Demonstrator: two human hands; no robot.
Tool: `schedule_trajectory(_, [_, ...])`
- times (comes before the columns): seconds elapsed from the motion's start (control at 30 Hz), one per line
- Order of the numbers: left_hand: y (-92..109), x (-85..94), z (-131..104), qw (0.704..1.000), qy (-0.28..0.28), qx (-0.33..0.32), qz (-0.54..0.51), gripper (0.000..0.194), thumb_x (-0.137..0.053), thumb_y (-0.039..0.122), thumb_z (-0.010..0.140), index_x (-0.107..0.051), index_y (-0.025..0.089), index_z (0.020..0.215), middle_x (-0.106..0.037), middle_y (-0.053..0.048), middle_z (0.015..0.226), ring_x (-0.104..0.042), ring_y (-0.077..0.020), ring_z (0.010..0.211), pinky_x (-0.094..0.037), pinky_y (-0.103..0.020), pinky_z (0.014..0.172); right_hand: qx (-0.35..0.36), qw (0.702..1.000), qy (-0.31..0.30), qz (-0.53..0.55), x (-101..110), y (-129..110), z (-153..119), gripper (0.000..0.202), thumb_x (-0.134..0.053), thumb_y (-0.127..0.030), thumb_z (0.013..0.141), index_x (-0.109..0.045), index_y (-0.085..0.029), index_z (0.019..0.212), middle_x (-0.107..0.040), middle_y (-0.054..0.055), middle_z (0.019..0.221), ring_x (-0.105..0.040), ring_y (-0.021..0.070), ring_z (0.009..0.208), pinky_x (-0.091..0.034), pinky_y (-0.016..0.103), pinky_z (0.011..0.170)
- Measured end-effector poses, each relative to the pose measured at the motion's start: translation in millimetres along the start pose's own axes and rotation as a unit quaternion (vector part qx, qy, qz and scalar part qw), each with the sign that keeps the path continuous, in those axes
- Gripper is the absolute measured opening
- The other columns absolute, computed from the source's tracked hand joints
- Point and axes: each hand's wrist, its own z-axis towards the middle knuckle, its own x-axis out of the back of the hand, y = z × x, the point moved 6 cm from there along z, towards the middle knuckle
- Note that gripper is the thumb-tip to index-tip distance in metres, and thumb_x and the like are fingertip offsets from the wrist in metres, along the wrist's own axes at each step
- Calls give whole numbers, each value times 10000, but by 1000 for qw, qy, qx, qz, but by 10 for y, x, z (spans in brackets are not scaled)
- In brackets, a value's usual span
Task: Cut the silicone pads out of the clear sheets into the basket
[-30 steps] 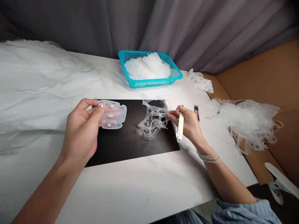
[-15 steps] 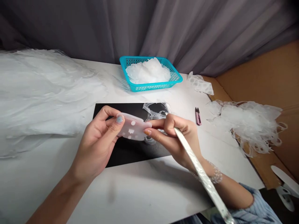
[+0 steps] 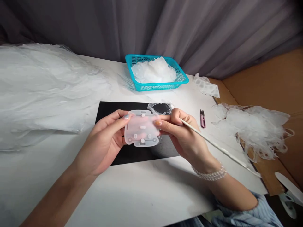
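Note:
Between my two hands is a translucent white molded silicone-like piece, with slots and small raised marks on its face. My left hand pinches its left edge between thumb and fingers. On the opposite edge, my right hand grips it with thumb and index finger. A long thin pale stick is also tucked in my right hand's curled fingers, slanting out towards the lower right. Its front end is hidden. Below the piece lies a black mat, with a translucent cut-out scrap on its far part.
A turquoise basket holds a heap of translucent pieces at the back. Large stacked translucent sheets fill the left. To the right lie small pink thread snips, a scrap strip, and a tangled pile of offcuts beside a cardboard wall.
The piece has turned from a slanted, edge-on pose to show its broad face to me. The stick in my right hand has swung outward to the right.

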Motion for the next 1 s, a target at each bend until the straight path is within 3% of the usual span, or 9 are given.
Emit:
schedule_trajectory(0.17, [-16, 41, 10, 1000, 12, 8, 18, 116, -675, 305, 874, -675, 197, 831, -722, -46, 965, -666, -150, 764, -613, -246, 637, -26, 1000, 11, 6, 24, 41, 44, 571, -868, -203, 690, -304, -199, 598, -740, 9, 767, -648, 105, 591, -580, 210, 546])
schedule_trajectory(0.47, [2, 28, 19, 1000, 2, -3, 24, 105, -669, 311, 873, -674, 210, 844, -692, -22, 899, -654, -145, 761, -622, -265, 655, -44, 999, 17, 6, 35, 67, 45, 571, -878, -222, 672, -310, -206, 611, -738, 17, 792, -660, 114, 635, -597, 207, 557])
schedule_trajectory(0.6, [-17, 73, 52, 999, 10, -20, 24, 136, -678, 353, 875, -666, 223, 912, -717, -32, 1008, -695, -201, 969, -634, -299, 759, -33, 999, 29, 5, 172, 61, 120, 548, -875, -244, 678, -330, -201, 641, -740, 27, 839, -682, 126, 709, -594, 203, 578])
schedule_trajectory(0.7, [-73, 199, 121, 997, 51, -30, 46, 196, -678, 406, 870, -666, 232, 960, -703, -58, 1197, -612, -261, 1236, -615, -365, 917, 20, 994, 111, -13, 528, -104, 429, 542, -876, -248, 643, -336, -201, 652, -719, 26, 859, -684, 141, 758, -597, 221, 605])
schedule_trajectory(0.8, [-114, 291, 233, 994, 60, -43, 78, 234, -677, 449, 857, -662, 238, 956, -688, -70, 1247, -562, -279, 1307, -607, -382, 949, 92, 975, 200, -31, 866, -457, 968, 483, -831, -191, 691, -348, -198, 673, -666, 0, 829, -669, 124, 789, -592, 216, 666])
schedule_trajectory(0.87, [-121, 329, 285, 992, 55, -54, 96, 270, -691, 474, 834, -659, 240, 965, -683, -85, 1266, -554, -293, 1317, -606, -395, 952, 115, 962, 246, -45, 967, -682, 1355, 322, -761, -173, 807, -446, -179, 740, -631, -7, 837, -643, 101, 775, -578, 207, 674])
schedule_trajectory(0.93, [-115, 357, 304, 990, 55, -67, 115, 306, -711, 489, 806, -655, 236, 969, -686, -104, 1263, -557, -312, 1313, -608, -412, 945, 109, 950, 286, -68, 986, -818, 1678, 126, -672, -225, 926, -580, -139, 929, -635, 21, 930, -638, 117, 785, -576, 242, 666])
schedule_trajectory(1.0, [-101, 375, 302, 986, 61, -86, 132, 320, -713, 494, 797, -650, 233, 972, -692, -116, 1248, -566, -325, 1301, -607, -432, 938, 83, 944, 305, -96, 964, -862, 1887, 211, -624, -288, 976, -612, -125, 1109, -642, 55, 1034, -651, 145, 834, -585, 287, 699])
